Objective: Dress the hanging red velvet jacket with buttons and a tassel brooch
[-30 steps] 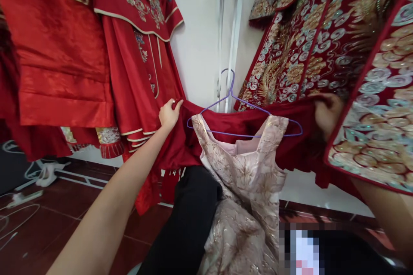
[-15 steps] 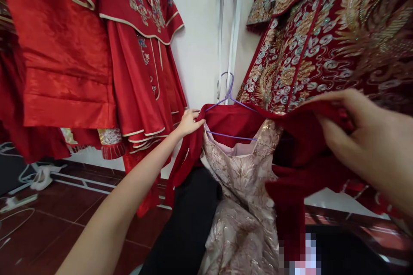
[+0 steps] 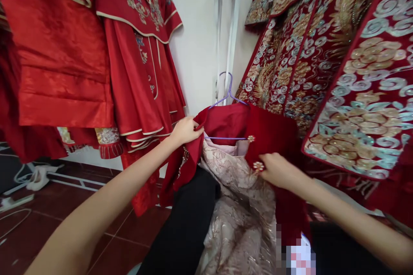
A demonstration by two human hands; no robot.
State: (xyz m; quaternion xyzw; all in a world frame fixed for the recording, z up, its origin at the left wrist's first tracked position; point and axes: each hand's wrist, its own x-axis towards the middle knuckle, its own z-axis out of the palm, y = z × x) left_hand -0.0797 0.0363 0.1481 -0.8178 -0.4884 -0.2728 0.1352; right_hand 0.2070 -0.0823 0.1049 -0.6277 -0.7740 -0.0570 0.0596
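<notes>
A dark red jacket (image 3: 271,131) hangs on a purple hanger (image 3: 229,90), draped over a pale pink-gold brocade dress (image 3: 232,172). My left hand (image 3: 187,130) is closed on the jacket's left front edge, near the collar. My right hand (image 3: 274,169) pinches the other front edge beside a jewelled flower button (image 3: 258,166); a second such button (image 3: 251,139) sits a little higher. The jacket front lies open between my hands, showing its red lining and the dress neckline. Black cloth (image 3: 185,219) lies against the dress's left side.
Red garments with cream piping (image 3: 142,73) hang at left. Heavily embroidered dark red garments (image 3: 364,107) hang at right. White metal poles (image 3: 230,34) stand against the wall behind the hanger. A white shoe (image 3: 40,178) rests on a low rack bar at lower left, above the tiled floor.
My right hand has moved left and down, bringing the right jacket front over the dress's shoulder. My left hand has shifted slightly down, still holding the other edge.
</notes>
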